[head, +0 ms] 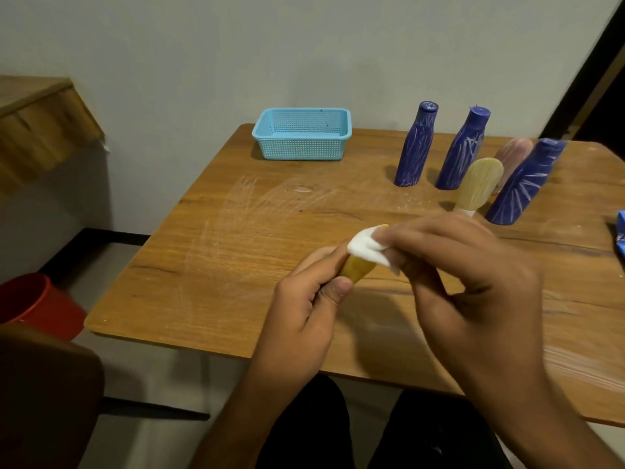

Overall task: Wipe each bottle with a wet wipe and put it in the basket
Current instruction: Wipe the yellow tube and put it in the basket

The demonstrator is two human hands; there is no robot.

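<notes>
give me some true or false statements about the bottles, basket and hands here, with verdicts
1. The light blue perforated plastic basket holds two bottles. False: no bottle shows in it.
2. The left hand grips a yellow bottle. True.
3. The right hand presses a white wet wipe onto that bottle. True.
4. Three dark blue bottles with white streaks lie flat on the wooden table. False: they stand upright.
5. The cream bottle stands among the blue ones. True.

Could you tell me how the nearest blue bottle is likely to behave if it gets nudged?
The blue bottle is tall and narrow, so it probably tips easily. Its round body would likely roll afterwards. The white streaks on it may make it slippery.
</notes>
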